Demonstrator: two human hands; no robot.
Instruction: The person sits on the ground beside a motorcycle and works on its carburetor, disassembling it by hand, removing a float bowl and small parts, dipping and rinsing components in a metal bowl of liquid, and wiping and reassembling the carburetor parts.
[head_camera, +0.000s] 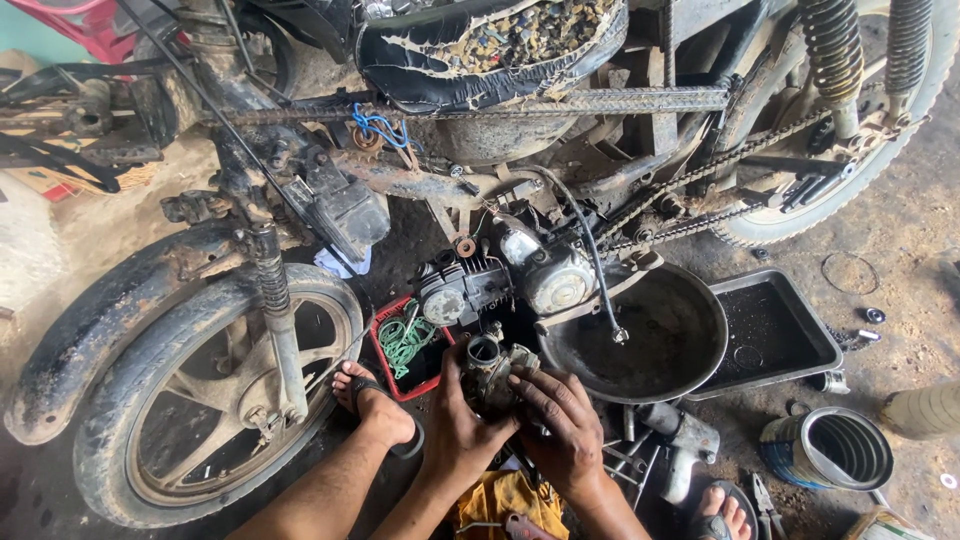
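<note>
Both your left hand (455, 425) and right hand (560, 420) are closed around one grimy metal carburetor (490, 370), its round open throat facing up, just below the motorcycle's engine (500, 280). Left of the carburetor, one red tray (384, 362) holds a tangle of green cord (405, 335). To its right, one round black pan (650, 335) catches a dangling hose (600, 280), with one oily rectangular tray (775, 330) beyond.

Both hands hold a grimy carburetor (488, 372) near the motorcycle engine (500, 280): left hand (455, 430) cups it, right hand (565, 425) grips its right side. A round black pan (690, 345) sits just right, a red tray (385, 355) just left.
</note>
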